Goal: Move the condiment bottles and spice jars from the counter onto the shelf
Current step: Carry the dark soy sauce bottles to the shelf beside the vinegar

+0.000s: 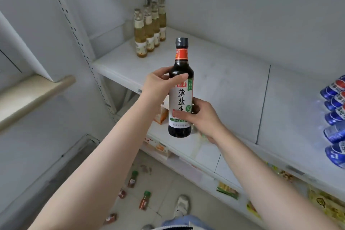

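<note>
Now both hands hold one dark sauce bottle point(180, 87) upright in the air, near the white shelf point(233, 80): the left hand point(158, 84) curls round its shoulder, the right hand point(202, 115) grips its lower label. Four pale bottles point(149, 28) stand in a row at the shelf's far left. Small spice jars point(134, 192) lie scattered on the floor below.

The white shelf point(214, 73) carries four pale bottles point(149, 28) and blue bottles point(334, 110).
</note>
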Demonstrator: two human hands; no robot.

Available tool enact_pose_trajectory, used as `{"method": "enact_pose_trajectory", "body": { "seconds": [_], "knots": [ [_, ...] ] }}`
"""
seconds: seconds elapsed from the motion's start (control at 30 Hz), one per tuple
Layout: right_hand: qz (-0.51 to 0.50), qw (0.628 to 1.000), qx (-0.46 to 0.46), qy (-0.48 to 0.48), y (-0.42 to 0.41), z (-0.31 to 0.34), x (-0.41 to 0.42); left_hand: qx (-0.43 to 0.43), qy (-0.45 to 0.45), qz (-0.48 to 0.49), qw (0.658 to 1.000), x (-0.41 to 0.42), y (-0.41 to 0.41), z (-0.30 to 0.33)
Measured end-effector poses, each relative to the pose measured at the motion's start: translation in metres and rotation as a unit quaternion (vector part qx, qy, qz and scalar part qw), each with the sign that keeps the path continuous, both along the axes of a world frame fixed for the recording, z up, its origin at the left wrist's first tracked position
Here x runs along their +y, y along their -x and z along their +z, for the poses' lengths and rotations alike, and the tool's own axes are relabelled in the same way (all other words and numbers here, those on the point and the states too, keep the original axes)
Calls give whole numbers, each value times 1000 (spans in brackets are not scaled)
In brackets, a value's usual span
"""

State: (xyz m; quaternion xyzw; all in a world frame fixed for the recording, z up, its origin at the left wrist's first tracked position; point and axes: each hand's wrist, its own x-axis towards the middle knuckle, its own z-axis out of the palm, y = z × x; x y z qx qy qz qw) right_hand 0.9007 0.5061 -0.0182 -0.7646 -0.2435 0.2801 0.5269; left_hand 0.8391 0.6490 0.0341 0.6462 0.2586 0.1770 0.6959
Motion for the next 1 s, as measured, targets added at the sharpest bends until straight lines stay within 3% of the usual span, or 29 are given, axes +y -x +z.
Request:
{"method": "enact_pose_trajectory", "body": {
  "seconds": [0.33,1.0],
  "knots": [
    [-34,999,-28,-17,-115,1,59,-20,-86,32,996,36,-100,11],
    [-186,979,-71,-30,-230,-25,217,-19,-218,-89,972,188,-232,5]
  ]
}}
